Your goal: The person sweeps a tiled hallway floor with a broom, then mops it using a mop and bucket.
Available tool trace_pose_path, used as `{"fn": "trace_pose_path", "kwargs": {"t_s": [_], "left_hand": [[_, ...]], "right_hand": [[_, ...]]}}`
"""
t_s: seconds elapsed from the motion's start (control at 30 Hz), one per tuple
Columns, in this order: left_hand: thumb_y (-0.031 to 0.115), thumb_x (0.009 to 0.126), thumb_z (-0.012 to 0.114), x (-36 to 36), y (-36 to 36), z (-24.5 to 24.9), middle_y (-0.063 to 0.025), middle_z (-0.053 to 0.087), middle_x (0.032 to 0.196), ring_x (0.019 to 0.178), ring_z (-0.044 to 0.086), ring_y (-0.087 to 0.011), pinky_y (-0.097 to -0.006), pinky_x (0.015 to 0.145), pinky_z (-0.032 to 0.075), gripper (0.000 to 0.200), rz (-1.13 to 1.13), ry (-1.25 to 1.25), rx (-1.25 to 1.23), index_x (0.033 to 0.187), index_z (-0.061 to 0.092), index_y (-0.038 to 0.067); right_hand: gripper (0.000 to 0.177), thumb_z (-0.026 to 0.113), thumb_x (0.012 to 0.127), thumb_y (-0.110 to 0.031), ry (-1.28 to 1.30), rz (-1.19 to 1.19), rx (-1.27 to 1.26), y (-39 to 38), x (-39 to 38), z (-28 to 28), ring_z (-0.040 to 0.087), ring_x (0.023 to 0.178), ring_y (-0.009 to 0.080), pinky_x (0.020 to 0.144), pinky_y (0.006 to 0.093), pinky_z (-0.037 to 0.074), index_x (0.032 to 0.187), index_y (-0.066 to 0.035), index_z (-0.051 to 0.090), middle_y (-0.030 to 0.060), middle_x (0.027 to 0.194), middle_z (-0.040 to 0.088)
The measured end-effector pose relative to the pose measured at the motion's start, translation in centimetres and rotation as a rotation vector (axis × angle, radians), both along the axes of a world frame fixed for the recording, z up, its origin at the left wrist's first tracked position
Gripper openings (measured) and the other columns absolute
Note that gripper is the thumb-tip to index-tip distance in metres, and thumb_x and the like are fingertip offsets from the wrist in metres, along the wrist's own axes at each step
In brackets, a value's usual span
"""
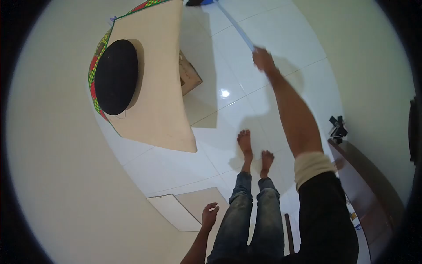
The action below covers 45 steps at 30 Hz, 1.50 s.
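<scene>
Broom (235, 26), as it appears, is held in R hand (264, 60), arm stretched fwd over the tile floor (204, 154). Pale blue handle (242, 34) slopes up and L from the fist to a black and blue head (201, 2) at top edge of view; head is cut off there, so bristle type, and broom vs. mop, can't be confirmed. R grip: fingers wrapped round the handle at or nr its near end, no gap seen. L hand (210, 215) hangs low beside the jeans (239, 209), fingers part curled, nothing held. Handling, est.: light overall, wt. prob. biased to the head, so a one-hand hold at the far end would feel tip-heavy and may twist. Handle looks thin, straight and stiff; smooth finish could slip in a damp palm. Not judged fragile, though side load on a thin handle may flex it. Best hold: R hand nr top end as now, L hand approx. midway down for control; avoid taking it by the head. Adj. items: table (160, 105) to L w/ black round object (116, 77) on top, cardboard box (191, 75) partly under table edge, both apart from the handle
</scene>
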State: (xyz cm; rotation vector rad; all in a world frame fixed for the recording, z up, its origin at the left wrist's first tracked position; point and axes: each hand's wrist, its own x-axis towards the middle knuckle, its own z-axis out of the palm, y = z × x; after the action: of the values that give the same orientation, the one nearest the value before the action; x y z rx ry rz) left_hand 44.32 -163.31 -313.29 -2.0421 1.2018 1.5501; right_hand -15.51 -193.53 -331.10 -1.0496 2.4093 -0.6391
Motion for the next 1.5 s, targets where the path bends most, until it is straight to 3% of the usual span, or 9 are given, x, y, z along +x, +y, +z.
{"fn": "trace_pose_path", "kwargs": {"t_s": [0.13, 0.4, 0.53, 0.7, 0.97, 1.0, 1.13, 1.3, 1.5], "left_hand": [[0.023, 0.089, 0.062, 1.5, -0.5, 1.5, -0.0065, 0.065, 0.099, 0.088, 0.063, -0.0179, -0.0329, 0.073, 0.053, 0.030, -0.040, 0.007, 0.020, 0.115, 0.063, 0.006], [0.020, 0.091, 0.060, -4.8, -0.1, -1.3, -0.0099, 0.063, 0.104, 0.090, 0.063, -0.0193, -0.0332, 0.074, 0.052, 0.030, 0.032, 0.115, 0.053, 0.115, 0.061, 0.002], [0.020, 0.092, 0.060, -7.7, 1.8, -0.1, -0.0087, 0.065, 0.094, 0.082, 0.061, -0.0139, -0.0299, 0.068, 0.051, 0.028, -0.145, 0.198, -0.065, 0.112, 0.062, 0.000], [0.021, 0.090, 0.060, -5.6, 4.4, -2.3, -0.0081, 0.066, 0.095, 0.079, 0.060, -0.0119, -0.0273, 0.068, 0.050, 0.030, -0.343, 0.127, -0.126, 0.112, 0.063, 0.001], [0.023, 0.085, 0.062, 0.9, 14.2, 1.7, -0.0145, 0.066, 0.100, 0.083, 0.064, -0.0192, -0.0327, 0.070, 0.052, 0.034, -0.282, 0.039, -0.230, 0.110, 0.064, 0.001], [0.025, 0.083, 0.063, 1.8, 15.4, 2.4, -0.0174, 0.065, 0.103, 0.093, 0.063, -0.0258, -0.0370, 0.080, 0.049, 0.034, -0.268, -0.030, -0.179, 0.109, 0.066, 0.003], [0.027, 0.082, 0.065, 0.5, 18.5, 4.2, -0.0194, 0.062, 0.106, 0.101, 0.060, -0.0330, -0.0421, 0.089, 0.046, 0.034, -0.286, -0.093, -0.186, 0.109, 0.067, 0.008], [0.026, 0.084, 0.066, -5.0, 16.8, 7.2, -0.0211, 0.056, 0.113, 0.092, 0.064, -0.0311, -0.0393, 0.082, 0.050, 0.033, -0.487, 0.001, -0.377, 0.112, 0.065, 0.008], [0.024, 0.087, 0.064, -2.6, 18.3, 10.6, -0.0181, 0.053, 0.118, 0.096, 0.062, -0.0284, -0.0381, 0.081, 0.050, 0.033, -0.306, 0.048, -0.361, 0.116, 0.062, 0.008]], "right_hand": [[0.047, 0.044, 0.096, -0.023, 0.292, 0.155, 0.125, 29.6, 12.9, -5.2, 0.059, 0.107, 0.0328, 0.087, 0.0481, 0.048, 0.139, -0.006, 0.040, 0.0140, 0.132, 0.053], [0.039, 0.050, 0.094, -0.013, -0.367, -0.237, 0.529, 65.1, 30.7, 27.8, 0.066, 0.084, 0.0366, 0.066, 0.0433, 0.052, 0.132, -0.010, 0.051, 0.0254, 0.113, 0.061], [0.040, 0.053, 0.093, -0.013, 0.013, -0.239, 0.300, 64.6, 28.3, 27.3, 0.066, 0.072, 0.0366, 0.060, 0.0450, 0.049, 0.133, -0.015, 0.051, 0.0206, 0.097, 0.066], [0.040, 0.044, 0.097, -0.016, -0.263, -0.475, 0.345, 56.6, 16.5, 18.5, 0.059, 0.103, 0.0402, 0.087, 0.0464, 0.046, 0.137, -0.011, 0.046, 0.0177, 0.121, 0.060], [0.041, 0.055, 0.090, -0.013, -0.355, -0.536, 0.366, 82.6, 33.1, 22.2, 0.064, 0.092, 0.0375, 0.074, 0.0456, 0.053, 0.131, -0.012, 0.054, 0.0233, 0.106, 0.063], [0.043, 0.063, 0.087, -0.021, -0.012, -0.153, 0.297, 87.8, 35.9, 22.3, 0.066, 0.086, 0.0383, 0.071, 0.0437, 0.055, 0.127, -0.008, 0.057, 0.0238, 0.104, 0.063], [0.042, 0.042, 0.095, -0.016, -0.262, -0.505, 0.360, 84.8, 32.6, 30.3, 0.063, 0.097, 0.0385, 0.080, 0.0435, 0.051, 0.137, -0.014, 0.047, 0.0204, 0.119, 0.060], [0.041, 0.041, 0.099, -0.019, -0.208, -0.485, 0.058, 74.5, 19.4, 20.5, 0.055, 0.110, 0.0404, 0.090, 0.0452, 0.047, 0.140, -0.016, 0.042, 0.0166, 0.129, 0.055], [0.041, 0.044, 0.098, -0.024, -0.703, -0.808, 0.139, 72.1, 22.7, 21.3, 0.054, 0.043, 0.0184, 0.045, 0.0345, 0.049, 0.138, -0.016, 0.047, 0.0095, 0.058, 0.055]]}}
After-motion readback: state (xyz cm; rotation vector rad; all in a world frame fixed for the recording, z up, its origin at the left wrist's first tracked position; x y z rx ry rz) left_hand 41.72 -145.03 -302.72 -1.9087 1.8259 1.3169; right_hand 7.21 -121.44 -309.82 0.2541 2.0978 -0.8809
